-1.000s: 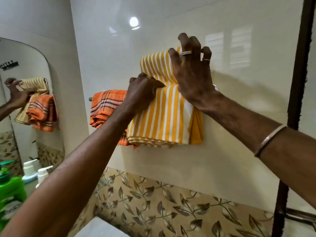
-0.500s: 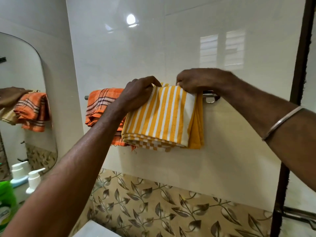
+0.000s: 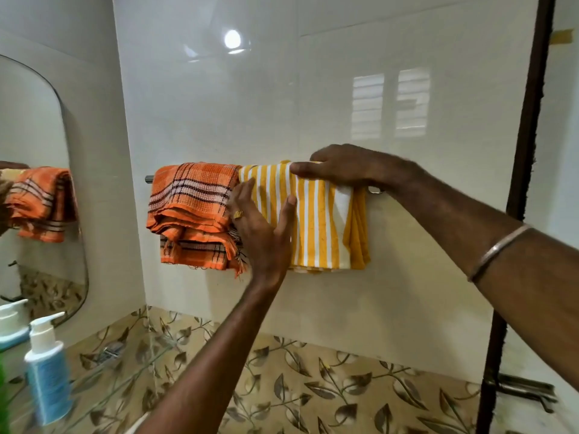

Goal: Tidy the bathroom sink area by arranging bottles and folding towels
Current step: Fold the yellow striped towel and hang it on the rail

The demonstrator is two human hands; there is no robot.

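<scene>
so the yellow striped towel (image 3: 316,220) is hanging folded over the towel bar (image 3: 149,179), toward its right end, with the left hand (image 3: 261,227) lying flat and spread against the front and the right hand (image 3: 341,169) resting fingers-out along the top fold at the bar. It's looking like thin, soft, light cloth, so I'm guessing it's sliding easily; holding it at the top fold seems safest. The orange plaid towel (image 3: 191,214) is crowding it, touching on the left. A blue pump bottle (image 3: 47,371) is standing on the glass shelf (image 3: 119,358) below, well apart, beside the mirror (image 3: 34,189)
</scene>
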